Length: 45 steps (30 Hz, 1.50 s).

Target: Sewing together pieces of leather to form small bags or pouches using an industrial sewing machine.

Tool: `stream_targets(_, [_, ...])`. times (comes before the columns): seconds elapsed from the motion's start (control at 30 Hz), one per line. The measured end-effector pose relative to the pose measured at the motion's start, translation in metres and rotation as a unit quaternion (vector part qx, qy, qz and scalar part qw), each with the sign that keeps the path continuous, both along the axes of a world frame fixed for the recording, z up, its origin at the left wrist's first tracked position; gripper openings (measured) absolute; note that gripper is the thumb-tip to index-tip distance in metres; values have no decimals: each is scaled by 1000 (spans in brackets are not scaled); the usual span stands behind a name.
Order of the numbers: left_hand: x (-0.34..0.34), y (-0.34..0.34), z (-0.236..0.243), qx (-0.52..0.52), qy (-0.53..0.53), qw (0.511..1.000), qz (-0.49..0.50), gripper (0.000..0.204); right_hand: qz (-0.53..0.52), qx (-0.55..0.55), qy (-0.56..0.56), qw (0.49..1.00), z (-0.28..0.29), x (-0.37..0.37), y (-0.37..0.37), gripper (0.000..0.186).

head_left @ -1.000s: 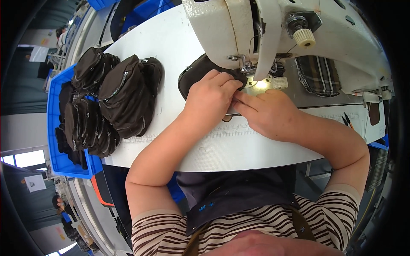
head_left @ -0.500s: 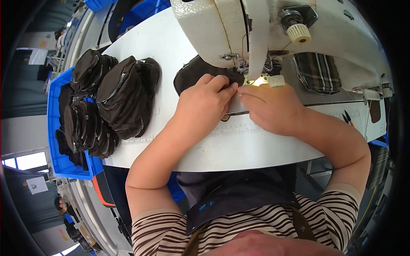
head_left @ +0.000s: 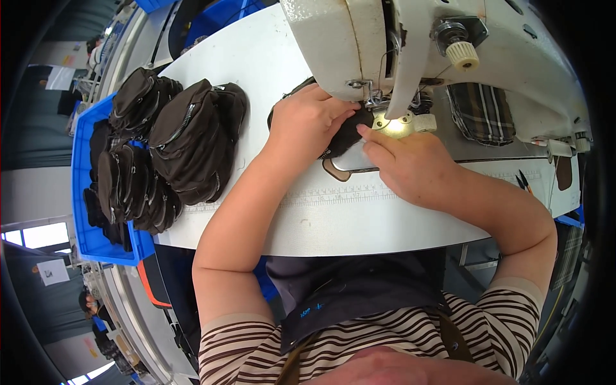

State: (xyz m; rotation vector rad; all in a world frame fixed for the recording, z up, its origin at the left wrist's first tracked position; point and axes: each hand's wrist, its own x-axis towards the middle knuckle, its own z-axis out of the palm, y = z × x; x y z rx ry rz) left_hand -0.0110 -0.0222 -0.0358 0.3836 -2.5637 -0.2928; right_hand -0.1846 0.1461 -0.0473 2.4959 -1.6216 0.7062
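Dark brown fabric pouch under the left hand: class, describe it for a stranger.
Find the white sewing machine at the top. At its lower left lies the dark brown fabric pouch. Unlike the brown zippered bags at left, it's under the left hand.

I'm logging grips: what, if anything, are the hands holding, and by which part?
The left hand lies over the middle of the pouch; whether it grips cannot be told. The right hand shows no hold, its forefinger at the pouch's right edge.

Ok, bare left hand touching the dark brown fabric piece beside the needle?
Touching. Head view shows the left hand lying over the dark brown fabric piece, covering its middle.
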Motion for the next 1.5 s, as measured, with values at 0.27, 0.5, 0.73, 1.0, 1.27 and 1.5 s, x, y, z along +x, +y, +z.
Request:
stream_targets(0.27, [-5, 3, -3, -74, -26, 997, 6, 6, 5, 10, 8, 1000, -2, -2, 0, 20])
stream_targets(0.5, [-13, 17, 3, 166, -68, 969, 172, 13, 1, 16, 9, 1000, -1, -1, 1, 22])
stream_targets(0.73, [1, 15, -4, -60, 15, 998, 5, 18, 3, 10, 0, 1000, -5, -1, 2, 22])
stream_targets(1.0, [-1, 32, 9, -23, -50, 998, 6, 22, 8, 11, -12, 1000, -10, -6, 0, 19])
stream_targets(1.27, [5, 23, 20, 83, -78, 993, -14, 25, -86, 40, -59, 994, -7, -33, -11, 25])
stream_targets(1.5, [7, 15, 9, 29, -75, 996, -29, 24, -84, 56, -6, 995, -6, -19, -10, 30])
